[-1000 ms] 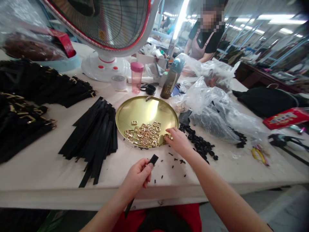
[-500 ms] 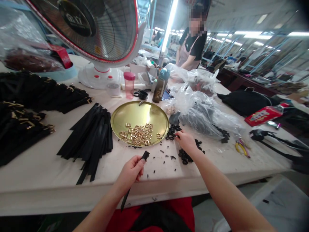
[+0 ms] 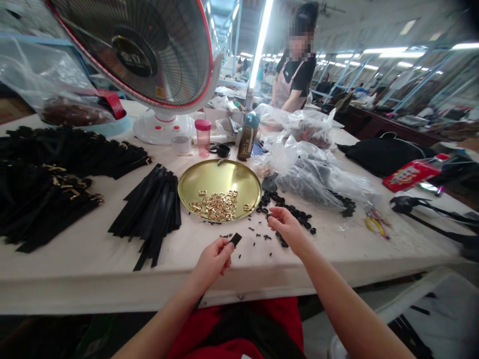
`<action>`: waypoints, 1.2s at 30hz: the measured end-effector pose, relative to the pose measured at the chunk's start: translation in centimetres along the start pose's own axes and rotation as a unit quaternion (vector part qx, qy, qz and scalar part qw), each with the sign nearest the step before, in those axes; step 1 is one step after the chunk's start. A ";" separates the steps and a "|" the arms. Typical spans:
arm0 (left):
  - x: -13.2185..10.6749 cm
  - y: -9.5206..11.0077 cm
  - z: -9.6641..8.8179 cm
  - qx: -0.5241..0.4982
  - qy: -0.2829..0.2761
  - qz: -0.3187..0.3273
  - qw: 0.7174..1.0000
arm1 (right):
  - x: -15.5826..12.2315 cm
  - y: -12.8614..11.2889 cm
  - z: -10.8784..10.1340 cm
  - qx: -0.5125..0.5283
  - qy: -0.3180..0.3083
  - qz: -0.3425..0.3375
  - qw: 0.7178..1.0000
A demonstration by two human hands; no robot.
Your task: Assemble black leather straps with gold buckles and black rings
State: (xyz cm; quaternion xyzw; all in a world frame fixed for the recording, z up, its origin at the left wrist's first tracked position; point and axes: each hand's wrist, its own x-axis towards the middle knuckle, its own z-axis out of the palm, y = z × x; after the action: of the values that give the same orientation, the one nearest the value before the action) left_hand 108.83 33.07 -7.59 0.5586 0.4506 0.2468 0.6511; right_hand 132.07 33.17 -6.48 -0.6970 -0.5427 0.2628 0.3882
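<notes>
My left hand [image 3: 213,259] is closed around a black strap [image 3: 235,240], whose end sticks up past my fingers above the table's front edge. My right hand [image 3: 286,227] hovers just right of it, fingers pinched on a small dark piece that I cannot make out. It is over a scatter of small black loops [image 3: 295,215]. Just beyond both hands lies a round gold tray [image 3: 220,174] with several gold buckles [image 3: 217,204] heaped at its near side.
A pile of loose black straps [image 3: 149,212] lies left of the tray, and buckled straps [image 3: 48,184] are heaped further left. A large fan [image 3: 149,55], a pink cup [image 3: 202,137], a bottle [image 3: 247,137] and plastic bags [image 3: 318,169] stand behind. Another person [image 3: 294,80] works across the table.
My right hand left the buckles on the tray, moved right to the black loops, then drew back toward my left hand with its fingers pinched. My left hand kept hold of the strap.
</notes>
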 end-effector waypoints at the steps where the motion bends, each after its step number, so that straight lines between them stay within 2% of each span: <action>1: -0.2 0.2 0.4 -0.004 -0.008 0.004 1.000 | -1.3 -0.6 0.4 0.124 -0.024 0.035 0.991; 3: -0.7 0.9 1.2 -0.021 -0.026 0.012 0.999 | -3.6 -1.7 1.1 0.313 -0.066 0.100 0.942; 5: -1.0 1.7 1.9 -0.036 -0.037 0.018 0.998 | -5.4 -2.7 1.7 0.387 -0.082 0.133 0.909; 7: -1.2 2.2 2.3 -0.040 -0.035 0.024 0.998 | -6.5 -3.3 2.2 0.419 -0.072 0.138 0.895; 11: -1.5 1.9 2.6 -0.028 -0.025 0.032 0.999 | -7.4 -3.5 2.9 0.399 -0.047 0.106 0.909; 14: -1.6 1.0 2.7 -0.019 -0.023 0.027 0.999 | -7.8 -3.6 3.3 0.381 -0.019 0.108 0.918; 22: -1.3 0.1 3.6 -0.016 -0.002 0.002 1.000 | -8.5 -3.7 5.1 0.456 0.029 0.125 0.881; 24: -1.4 0.1 3.8 0.002 0.006 0.005 1.000 | -8.8 -3.8 5.5 0.426 0.052 0.105 0.897; 27: -1.9 0.1 3.9 0.070 0.021 0.048 0.996 | -9.2 -3.8 6.0 0.300 0.081 0.045 0.949; 29: -2.2 0.2 3.9 0.111 0.029 0.077 0.990 | -9.5 -3.7 6.1 0.253 0.080 0.029 0.964; 31: -2.3 0.3 3.8 0.122 0.026 0.083 0.989 | -9.5 -3.4 6.2 0.314 0.062 0.061 0.946; 34: -2.3 0.4 3.9 0.112 0.008 0.079 0.991 | -9.4 -3.0 5.9 0.443 0.025 0.134 0.886; 36: -2.2 0.5 3.9 0.123 0.003 0.084 0.989 | -9.3 -2.7 5.7 0.464 0.009 0.160 0.871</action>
State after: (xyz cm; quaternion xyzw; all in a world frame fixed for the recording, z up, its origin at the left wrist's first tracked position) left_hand 111.26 29.39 -6.57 0.6693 0.4309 0.2450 0.5534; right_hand 123.56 25.99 -7.91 -0.5163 -0.2359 0.5364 0.6246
